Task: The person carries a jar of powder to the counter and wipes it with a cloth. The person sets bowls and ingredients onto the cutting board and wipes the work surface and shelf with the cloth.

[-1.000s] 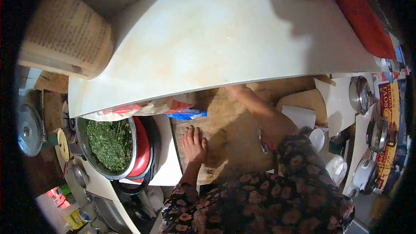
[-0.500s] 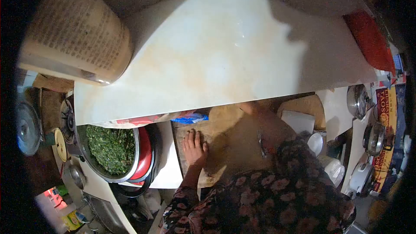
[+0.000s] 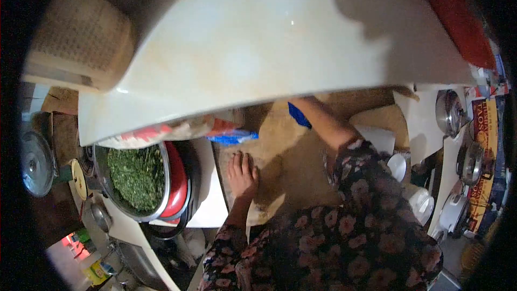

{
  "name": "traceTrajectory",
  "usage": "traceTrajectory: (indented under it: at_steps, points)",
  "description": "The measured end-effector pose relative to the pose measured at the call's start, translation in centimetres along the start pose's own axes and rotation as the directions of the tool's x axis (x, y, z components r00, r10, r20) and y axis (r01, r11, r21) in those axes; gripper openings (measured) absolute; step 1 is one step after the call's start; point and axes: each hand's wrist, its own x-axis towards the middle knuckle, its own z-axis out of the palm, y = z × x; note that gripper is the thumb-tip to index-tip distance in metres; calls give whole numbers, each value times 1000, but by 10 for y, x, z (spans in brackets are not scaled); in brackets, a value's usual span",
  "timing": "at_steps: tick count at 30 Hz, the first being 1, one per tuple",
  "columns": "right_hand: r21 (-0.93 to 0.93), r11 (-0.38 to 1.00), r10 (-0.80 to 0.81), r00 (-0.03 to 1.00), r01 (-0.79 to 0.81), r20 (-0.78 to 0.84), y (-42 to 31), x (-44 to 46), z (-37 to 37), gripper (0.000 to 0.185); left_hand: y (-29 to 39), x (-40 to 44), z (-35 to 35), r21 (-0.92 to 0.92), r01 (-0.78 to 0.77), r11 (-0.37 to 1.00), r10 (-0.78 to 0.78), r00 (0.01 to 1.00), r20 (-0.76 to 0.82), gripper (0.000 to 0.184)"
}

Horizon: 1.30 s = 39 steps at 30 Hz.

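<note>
My left hand (image 3: 242, 177) lies flat on a worn wooden board (image 3: 280, 183), its fingers slightly apart and holding nothing. Just beyond its fingertips is a blue plastic piece (image 3: 237, 138) at the end of a red and white bag (image 3: 177, 131). My right forearm (image 3: 328, 124) reaches across the board and under the edge of a white shelf (image 3: 215, 70), which hides the fingers. Beside that wrist a blue thing (image 3: 299, 115) hangs below the shelf edge; whether my right hand grips it is hidden.
Left of the board stands a metal pot of chopped greens (image 3: 134, 178), against a red basin (image 3: 176, 183). A large printed container (image 3: 81, 37) is on the shelf. At the right are a white cup (image 3: 396, 167) and several lidded pots, one with a glass lid (image 3: 449, 113).
My right arm has stretched farther forward under the shelf, and the blue thing has appeared beside its wrist. My left hand stays on the board. The view has shifted slightly.
</note>
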Motion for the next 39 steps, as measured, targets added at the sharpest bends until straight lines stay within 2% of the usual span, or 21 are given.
traceTrajectory:
  at_steps: [2, 3, 6, 7, 8, 10, 11, 12, 14, 18, 20, 22, 24, 25, 26, 28, 32, 33, 34, 37, 39]
  points:
    - [30, 997, 46, 881, -68, 471, -8, 5, -41, 35, 0, -6, -4, 17, -3, 1000, 3, 1000, 29, 48]
    - [-79, 996, -20, 954, 45, 299, -7, -17, -40, 35, 2, 1, -3, 20, -14, 1000, 14, 1000, 16, 48]
    - [-189, 958, -159, 950, 214, 270, 4, -38, -31, 34, 3, -1, -1, 60, -4, 998, 2, 999, 32, 50]
    - [-277, 933, -203, 971, 231, 126, 5, -34, -22, 31, -1, -1, 4, 47, -23, 999, 22, 999, 24, 51]
    - [-274, 934, -205, 971, 230, 120, 5, -22, -21, 31, -2, -2, 5, 52, -23, 998, 22, 1000, 20, 51]
    - [-116, 988, -44, 917, 98, 396, -2, 14, -35, 28, -3, -2, 7, 52, -37, 998, 37, 999, -1, 53]
    - [-107, 985, -49, 814, 135, 578, -13, 17, -64, 25, -3, -7, 4, 58, -36, 998, 35, 999, 18, 53]
    - [-136, 983, -61, 918, 123, 392, -12, 6, -50, 27, -1, -10, 2, 48, -25, 999, 24, 999, 29, 53]
    - [-228, 933, -248, 957, 277, 149, -10, -38, -52, 27, 1, 3, 3, 30, -28, 999, 28, 1000, 4, 53]
    - [12, 984, -169, 924, 176, 344, -1, -66, -64, 29, 1, -1, 2, 69, 12, 998, -16, 999, 52, 52]
    - [263, 962, -68, 873, -70, 483, 2, -60, -82, 21, -1, -1, 3, 39, -25, 999, 25, 1000, -2, 52]
    - [266, 947, 22, 865, -178, 501, 0, -43, -81, 22, -1, -1, 5, 53, -23, 998, 24, 1000, -7, 51]
    - [303, 944, 136, 991, -133, 12, -4, -20, -78, 24, -4, -2, 7, 78, -22, 997, 22, 1000, -8, 51]
    - [208, 974, 92, 996, -86, -18, -8, -12, -76, 27, -5, -2, 10, 76, -28, 997, 29, 999, -15, 51]
    - [219, 972, 91, 996, -85, -17, -12, -12, -67, 27, -6, -3, 11, 73, -36, 997, 38, 999, -20, 50]
    - [16, 998, -60, 968, 57, 243, -16, -16, -34, 30, -2, -2, 10, 75, -29, 997, 32, 999, -43, 49]
    - [93, 985, -151, 986, 144, 71, -33, -25, -32, 35, 1, -4, 9, 88, -5, 996, 8, 999, -32, 51]
    - [147, 983, -126, 984, 107, 126, -35, -13, -45, 34, 3, -6, 6, 103, -2, 995, 3, 1000, -8, 51]
    - [137, 990, -39, 902, -22, 430, -41, 11, -76, 37, 3, -2, 5, 118, -4, 993, 4, 1000, 4, 51]
    - [154, 986, 15, 966, -57, 259, -40, 33, -47, 35, -2, -2, 12, 100, -10, 995, 12, 1000, -25, 50]
    - [156, 987, -20, 964, -23, 266, -48, 27, -46, 34, 3, -3, 2, 54, 13, 998, -14, 1000, 21, 50]
